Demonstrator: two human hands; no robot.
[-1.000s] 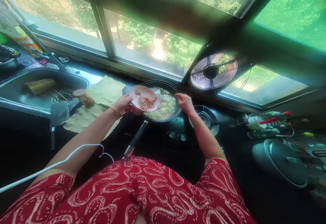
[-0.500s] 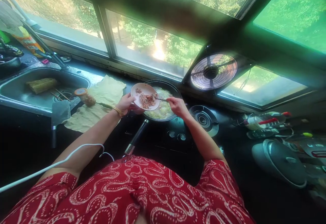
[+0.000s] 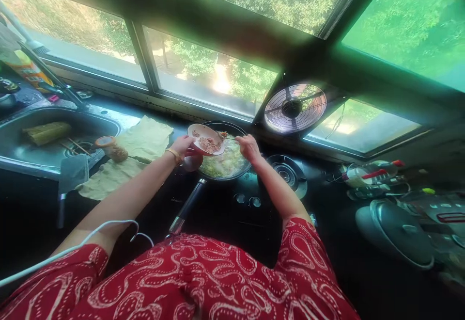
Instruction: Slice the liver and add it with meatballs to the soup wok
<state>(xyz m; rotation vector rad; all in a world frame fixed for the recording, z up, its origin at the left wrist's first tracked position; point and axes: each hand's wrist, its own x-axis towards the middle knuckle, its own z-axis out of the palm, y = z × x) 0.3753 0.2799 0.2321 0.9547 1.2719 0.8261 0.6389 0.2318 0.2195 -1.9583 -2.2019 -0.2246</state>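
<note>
My left hand (image 3: 184, 148) grips the rim of a white bowl (image 3: 198, 133), which is tilted to the right over the pan. Pinkish-brown minced meat (image 3: 209, 144) lies in the bowl. In my right hand (image 3: 249, 147) is the handle of a spoon (image 3: 231, 138); its head, with some mince on it, is at the bowl's far right rim. Below both hands a frying pan (image 3: 238, 167) holds pale green food in bubbling liquid. The pan's black handle (image 3: 188, 203) points toward my body.
A cleaver (image 3: 75, 167), a capped jar (image 3: 112, 149) and cloths (image 3: 147, 136) lie left, beside the sink (image 3: 22, 152). An unused burner (image 3: 285, 172) is right of the pan. A lidded pot (image 3: 397, 232) and bottles (image 3: 374, 174) stand farther right. A white wire hook (image 3: 90, 235) crosses my left arm.
The bowl has tipped farther toward the pan. My right hand has raised the spoon from the mince to the bowl's far rim. The whole view has shifted slightly.
</note>
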